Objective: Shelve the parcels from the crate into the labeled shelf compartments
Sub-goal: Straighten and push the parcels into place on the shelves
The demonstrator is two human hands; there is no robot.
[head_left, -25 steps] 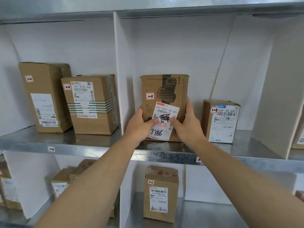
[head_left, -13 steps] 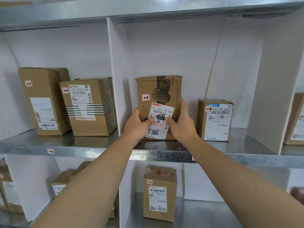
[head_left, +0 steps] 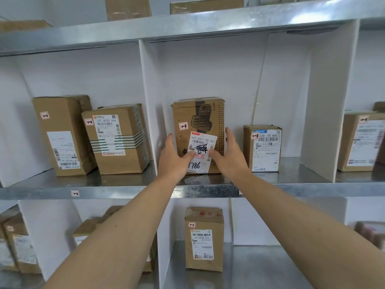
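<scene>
A tall brown parcel (head_left: 198, 113) with a white shipping label and a small "1-3" sticker stands upright on the metal shelf (head_left: 291, 189), in the middle compartment. My left hand (head_left: 173, 158) is at its lower left and my right hand (head_left: 228, 155) at its lower right. On both hands the fingers are straight and point up, just off the parcel's sides. Both thumbs touch the label on the front. No crate is in view.
A smaller parcel marked "1-3" (head_left: 264, 149) shares the compartment on the right. White dividers (head_left: 149, 113) (head_left: 320, 122) wall it in. Two parcels marked "1-2" (head_left: 62, 136) (head_left: 118, 140) fill the left compartment. Another parcel (head_left: 204, 238) stands on the shelf below.
My hands gripped the parcel's sides before; now the fingers have straightened and come off the sides. The parcel stands on the shelf by itself. The view has pulled back.
</scene>
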